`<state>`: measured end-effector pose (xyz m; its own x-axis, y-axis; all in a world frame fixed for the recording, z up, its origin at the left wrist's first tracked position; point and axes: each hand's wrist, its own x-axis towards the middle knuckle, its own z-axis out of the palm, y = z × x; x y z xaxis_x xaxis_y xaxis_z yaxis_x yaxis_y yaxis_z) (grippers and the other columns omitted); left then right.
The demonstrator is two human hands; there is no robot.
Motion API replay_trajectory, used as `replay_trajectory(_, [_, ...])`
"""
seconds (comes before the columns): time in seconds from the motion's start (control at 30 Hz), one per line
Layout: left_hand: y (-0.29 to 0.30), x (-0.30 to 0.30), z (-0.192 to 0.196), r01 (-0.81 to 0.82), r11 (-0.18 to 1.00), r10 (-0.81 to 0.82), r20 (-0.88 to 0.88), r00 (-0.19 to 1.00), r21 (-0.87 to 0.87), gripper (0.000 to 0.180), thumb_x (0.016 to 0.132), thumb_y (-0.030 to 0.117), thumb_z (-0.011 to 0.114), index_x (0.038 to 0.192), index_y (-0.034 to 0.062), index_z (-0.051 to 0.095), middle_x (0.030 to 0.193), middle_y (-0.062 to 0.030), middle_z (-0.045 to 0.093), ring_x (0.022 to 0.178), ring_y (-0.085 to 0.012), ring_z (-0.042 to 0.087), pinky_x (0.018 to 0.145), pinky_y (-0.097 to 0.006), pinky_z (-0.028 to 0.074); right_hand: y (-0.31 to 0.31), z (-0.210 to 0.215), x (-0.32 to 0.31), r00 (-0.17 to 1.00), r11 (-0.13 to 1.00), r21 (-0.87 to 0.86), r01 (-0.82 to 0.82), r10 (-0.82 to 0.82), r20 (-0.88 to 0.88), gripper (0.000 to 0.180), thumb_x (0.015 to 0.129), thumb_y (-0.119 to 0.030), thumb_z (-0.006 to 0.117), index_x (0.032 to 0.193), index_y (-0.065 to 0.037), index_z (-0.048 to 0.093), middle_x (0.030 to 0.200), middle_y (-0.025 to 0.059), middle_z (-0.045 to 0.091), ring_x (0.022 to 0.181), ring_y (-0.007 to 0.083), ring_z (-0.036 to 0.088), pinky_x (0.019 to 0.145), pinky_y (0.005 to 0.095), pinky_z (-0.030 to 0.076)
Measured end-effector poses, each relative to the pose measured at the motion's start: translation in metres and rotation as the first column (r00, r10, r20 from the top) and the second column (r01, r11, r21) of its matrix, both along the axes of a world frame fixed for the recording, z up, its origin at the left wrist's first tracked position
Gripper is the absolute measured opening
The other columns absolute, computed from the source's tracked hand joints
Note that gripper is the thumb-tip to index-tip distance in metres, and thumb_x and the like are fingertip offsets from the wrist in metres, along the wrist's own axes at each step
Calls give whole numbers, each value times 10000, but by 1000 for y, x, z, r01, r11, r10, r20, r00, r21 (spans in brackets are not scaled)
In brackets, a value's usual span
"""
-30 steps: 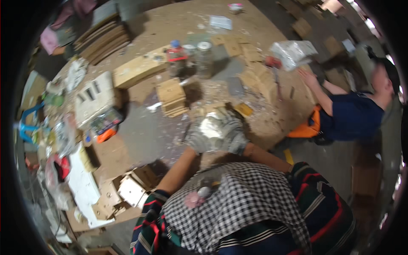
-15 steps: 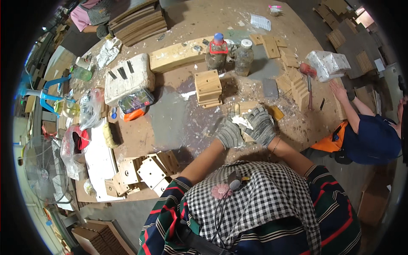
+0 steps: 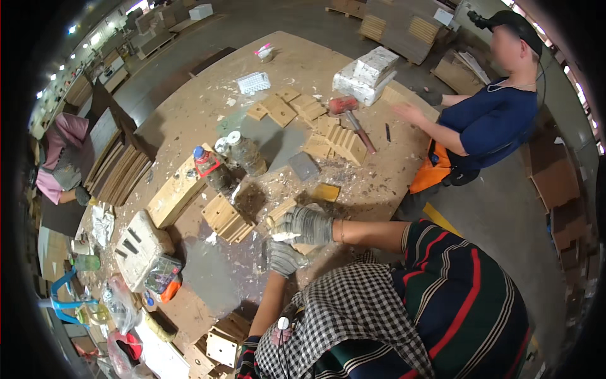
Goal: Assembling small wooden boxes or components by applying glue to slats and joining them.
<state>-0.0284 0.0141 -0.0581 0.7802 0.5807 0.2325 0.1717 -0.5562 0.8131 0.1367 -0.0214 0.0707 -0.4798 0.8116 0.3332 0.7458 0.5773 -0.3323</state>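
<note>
Watching remotely, nearest first, bearings off the drilled wood stack (image 3: 222, 215).

Left hand (image 3: 285, 260), gloved, right of the stack and nearer me; fingers partly covered, so I cannot tell whether it grips. Right hand (image 3: 309, 225), gloved, just beyond: fingers bent close over a white wad (image 3: 286, 237); gripping or only pressing, I cannot tell.

Pale wooden piece (image 3: 305, 248) beneath the right hand, right of the stack. I judge it light, stiff, hard to break; slicker wherever white smears reach it. I'd take it by opposite bare edges, fingers off the face. Wad looks soft, nearly weightless; a gentle pinch should do.

Beyond: yellow plate (image 3: 326, 192) to the stack's right; grey plate (image 3: 304, 167) past it; white-capped bottle (image 3: 247, 155) behind the stack; red-headed mallet (image 3: 355, 121) well off, far right.
</note>
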Motion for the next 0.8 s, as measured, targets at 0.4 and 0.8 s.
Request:
replay_trajectory(0.4, [-23, 17, 74, -114, 975, 166, 283, 945, -193, 735, 860, 667, 372, 1285, 77, 476, 1143, -131, 587, 954, -282, 598, 805, -486, 515, 152, 160, 5, 504, 953, 135, 270, -20, -864, 298, 801, -82, 626, 1078, -2, 552, 994, 140, 592, 946, 230, 589, 806, 326, 487])
replay_trajectory(0.8, [-11, 2, 47, -133, 979, 158, -161, 974, 154, 1285, 642, 570, 664, 1361, -162, -110, 1434, -390, -29, 1348, -523, -5, 1126, -459, 53, 238, 87, 17, 834, 850, 73, 521, -526, 165, 357, 868, -311, 523, 1154, -105, 578, 1176, 155, 565, 1030, 330, 554, 924, 419, 427])
